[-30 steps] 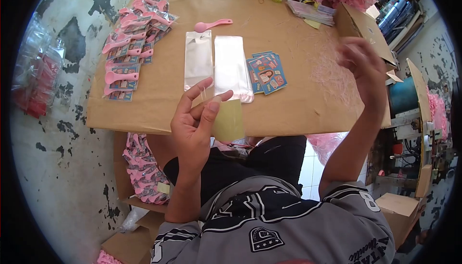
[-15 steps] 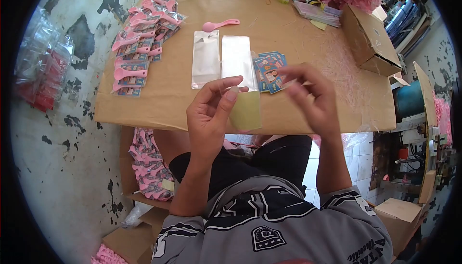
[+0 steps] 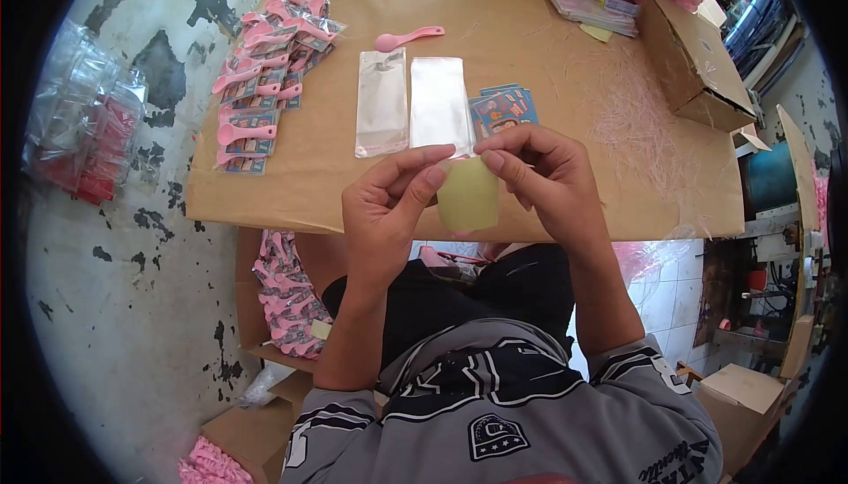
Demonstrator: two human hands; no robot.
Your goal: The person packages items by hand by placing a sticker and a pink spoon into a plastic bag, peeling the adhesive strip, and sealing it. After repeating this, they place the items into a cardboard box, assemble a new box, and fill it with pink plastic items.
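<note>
Between my two hands hangs a yellow-green card in a clear sleeve (image 3: 468, 197), over the table's near edge. My left hand (image 3: 393, 192) pinches its upper left corner, and my right hand (image 3: 541, 175) pinches the upper right one. Just beyond my hands lie a clear plastic bag (image 3: 382, 104), a stack of shiny bags (image 3: 438, 100) and several blue printed cards (image 3: 505, 111), partly hidden by my right hand. A single pink spoon (image 3: 409, 38) rests above the bags.
Packed pink spoons with cards (image 3: 256, 86) lie at the table's left. An open cardboard box (image 3: 693, 64), tape rolls and pink items are at the back right. Another box of packed spoons (image 3: 287, 298) is below the table's left side.
My right hand has moved left and closed on the sleeve's upper right corner. The card now faces flatter between both hands. The whole view has shifted slightly.
</note>
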